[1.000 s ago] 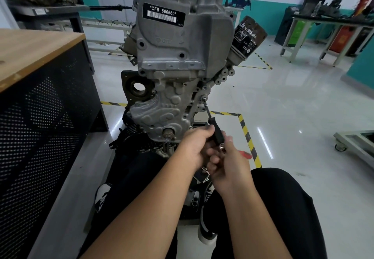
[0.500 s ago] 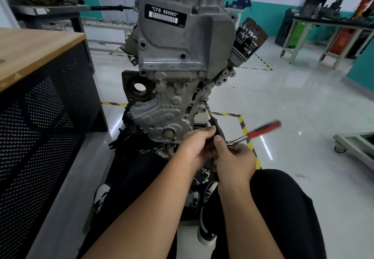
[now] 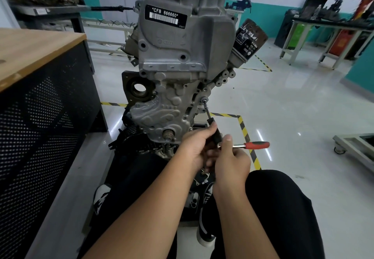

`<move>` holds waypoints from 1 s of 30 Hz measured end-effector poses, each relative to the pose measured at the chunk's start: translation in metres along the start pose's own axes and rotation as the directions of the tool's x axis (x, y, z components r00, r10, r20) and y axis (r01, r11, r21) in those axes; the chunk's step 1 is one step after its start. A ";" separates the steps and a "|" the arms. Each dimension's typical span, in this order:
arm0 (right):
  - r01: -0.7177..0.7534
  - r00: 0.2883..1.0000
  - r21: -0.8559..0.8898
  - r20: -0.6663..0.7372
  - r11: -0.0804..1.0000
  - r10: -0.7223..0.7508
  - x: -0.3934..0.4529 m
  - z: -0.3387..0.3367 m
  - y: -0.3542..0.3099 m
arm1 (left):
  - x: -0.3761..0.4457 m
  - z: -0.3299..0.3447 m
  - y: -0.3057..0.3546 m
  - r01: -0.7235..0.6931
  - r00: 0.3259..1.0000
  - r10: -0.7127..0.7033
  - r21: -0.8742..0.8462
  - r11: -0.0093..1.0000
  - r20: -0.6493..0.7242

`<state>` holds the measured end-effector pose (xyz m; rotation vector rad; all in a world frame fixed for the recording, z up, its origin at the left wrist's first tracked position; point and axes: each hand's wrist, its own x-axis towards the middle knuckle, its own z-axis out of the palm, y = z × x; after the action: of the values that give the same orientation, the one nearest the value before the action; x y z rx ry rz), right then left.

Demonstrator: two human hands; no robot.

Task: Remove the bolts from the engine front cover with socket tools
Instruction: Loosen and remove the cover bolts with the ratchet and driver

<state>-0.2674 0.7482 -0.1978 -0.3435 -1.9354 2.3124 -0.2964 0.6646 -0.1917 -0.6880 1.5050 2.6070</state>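
The grey engine front cover (image 3: 162, 112) faces me on an upright engine. A thin extension bar with a socket (image 3: 206, 108) sits on a bolt (image 3: 204, 99) at the cover's right edge. My left hand (image 3: 194, 147) grips the black part of the tool just below the bar. My right hand (image 3: 230, 161) holds the ratchet near its head, thumb raised. The ratchet's red handle (image 3: 257, 144) sticks out to the right, roughly level.
A wooden-topped bench with a black perforated side (image 3: 40, 104) stands close on the left. A black oil filter (image 3: 250, 39) juts from the engine's upper right. My knees in black trousers (image 3: 283, 208) are below. Yellow-black floor tape (image 3: 245, 135) and a wheeled frame (image 3: 356, 147) lie right.
The ratchet's red handle was hidden under my right hand, then swung out to the right pointing upward, and now lies lower, about level. Both hands stay on the tool.
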 end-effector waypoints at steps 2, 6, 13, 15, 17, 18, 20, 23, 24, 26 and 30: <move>-0.001 1.000 -0.096 -0.010 0.995 0.000 0.001 -0.002 0.002 | 0.000 0.000 -0.001 0.029 1.000 -0.029 -0.024 0.999 -0.006; 0.180 0.982 -0.288 0.002 0.941 -0.187 0.003 -0.004 0.001 | -0.002 0.005 0.003 -0.015 0.999 0.009 -0.125 0.992 -0.046; -0.122 0.992 0.107 0.040 0.987 0.118 0.002 -0.003 -0.003 | -0.007 0.001 0.005 0.094 0.994 -0.091 -0.065 0.993 0.053; 0.018 1.000 -0.124 0.016 0.992 -0.016 0.005 -0.006 -0.002 | -0.007 0.005 0.004 0.027 0.999 -0.022 -0.135 0.991 0.035; 0.120 0.993 -0.237 0.013 0.964 -0.120 0.004 -0.005 -0.001 | -0.004 0.005 0.004 -0.009 1.000 0.013 -0.153 0.988 0.026; 0.118 0.993 -0.222 0.019 0.968 -0.116 0.002 -0.004 -0.001 | -0.003 0.004 0.004 -0.001 1.000 0.005 -0.148 0.989 0.027; 0.012 1.000 -0.077 0.029 0.997 -0.010 -0.001 -0.001 -0.002 | -0.004 0.003 0.006 0.042 0.999 -0.038 -0.114 0.993 0.039; -0.173 0.985 0.118 0.033 0.978 0.170 0.001 -0.002 -0.004 | -0.004 0.003 0.005 0.073 0.997 -0.067 -0.129 0.989 0.049; -0.184 0.983 0.105 0.026 0.977 0.182 0.002 -0.003 -0.005 | -0.004 0.003 0.004 0.050 0.999 -0.047 -0.141 0.989 0.023; -0.123 0.992 -0.019 -0.006 0.992 0.123 0.003 -0.004 -0.005 | -0.002 0.005 0.002 -0.010 1.000 0.007 -0.149 0.989 -0.020; -0.017 1.000 -0.068 -0.023 0.998 0.016 0.003 -0.005 -0.006 | 0.000 0.002 0.002 -0.033 0.999 0.034 -0.148 0.989 0.008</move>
<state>-0.2695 0.7547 -0.1932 -0.3915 -2.0118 2.2468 -0.2977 0.6657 -0.1892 -0.6643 1.3426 2.7643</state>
